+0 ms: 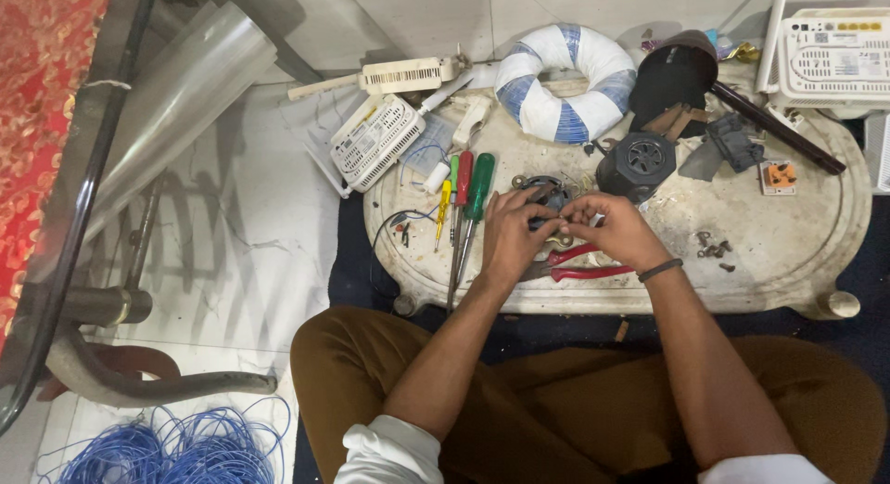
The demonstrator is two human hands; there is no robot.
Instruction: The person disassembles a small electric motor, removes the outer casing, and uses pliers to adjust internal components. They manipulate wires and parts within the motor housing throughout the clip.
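Small dark motor part (549,198), likely light and rigid, pinched at its edges between left hand (510,235) and right hand (614,229), fingertips together.

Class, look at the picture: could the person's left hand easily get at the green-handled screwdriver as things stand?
Probably yes. The left hand is beside the green-handled screwdriver, with nothing lying between them, though both hands are busy with a small dark part.

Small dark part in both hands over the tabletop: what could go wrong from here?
1. Loose screws lie by the right hand; a wrist sweep could scatter them.
2. Red-handled pliers sit under both hands, likely to snag.
3. The small dark part, pinched with the left hand, could slip among the clutter.
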